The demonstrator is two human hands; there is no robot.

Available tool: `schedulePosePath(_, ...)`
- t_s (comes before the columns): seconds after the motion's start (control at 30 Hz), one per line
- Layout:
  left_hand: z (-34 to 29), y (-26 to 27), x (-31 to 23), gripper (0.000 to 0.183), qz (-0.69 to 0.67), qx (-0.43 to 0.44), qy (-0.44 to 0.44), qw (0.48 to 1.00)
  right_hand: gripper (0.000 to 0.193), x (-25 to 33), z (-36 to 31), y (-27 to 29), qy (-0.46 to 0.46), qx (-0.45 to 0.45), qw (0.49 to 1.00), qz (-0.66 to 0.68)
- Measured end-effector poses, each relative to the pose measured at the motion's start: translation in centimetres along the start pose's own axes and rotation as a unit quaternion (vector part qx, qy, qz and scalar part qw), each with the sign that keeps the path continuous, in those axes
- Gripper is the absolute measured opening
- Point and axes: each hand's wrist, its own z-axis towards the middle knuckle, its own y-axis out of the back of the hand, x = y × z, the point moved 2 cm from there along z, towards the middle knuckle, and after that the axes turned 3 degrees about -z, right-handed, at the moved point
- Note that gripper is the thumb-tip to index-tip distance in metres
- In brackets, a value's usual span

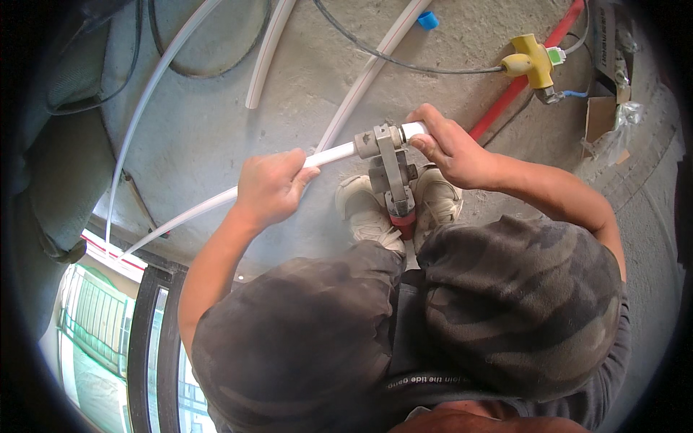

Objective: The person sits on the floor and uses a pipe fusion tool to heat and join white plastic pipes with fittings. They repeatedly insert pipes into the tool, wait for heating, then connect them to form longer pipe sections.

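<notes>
Between my shoes stands a pipe fusion welder [390,173], its grey metal heating head uppermost and a red part below. My left hand [273,184] is closed around a long white plastic pipe [332,155], whose end goes into the left socket of the head. On the other side my right hand [455,148] grips a short white pipe fitting [413,130], pressed up to the right socket. Fingers cover most of the fitting, so its exact shape is hidden. The held pipe curves away to the lower left.
More white pipes [368,79] with a red stripe lie on the concrete floor ahead. A yellow electrical connector [534,63] on a dark cable rests near a red pipe [505,105]. A blue cap [428,20] and a cardboard box [599,119] lie farther off. A window frame [137,325] stands lower left.
</notes>
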Motion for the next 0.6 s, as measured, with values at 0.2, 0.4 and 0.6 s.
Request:
schedulePosePath(0.2,0.4,0.3,-0.6,0.033,0.023,-0.002,-0.005,1.0,0.03,-0.1,0.0,-0.3,0.009,-0.008,1.0,-0.014)
schedulePosePath(0.4,0.0,0.4,-1.0,0.033,-0.045,0.037,0.13,0.99,0.03,0.3,1.3,2.9,0.028,0.123,0.989,-0.078)
schedulePosePath(0.6,-0.1,0.3,-1.0,0.033,-0.04,0.037,0.122,0.991,0.016,-0.6,3.3,2.1,0.065,0.017,0.95,-0.305)
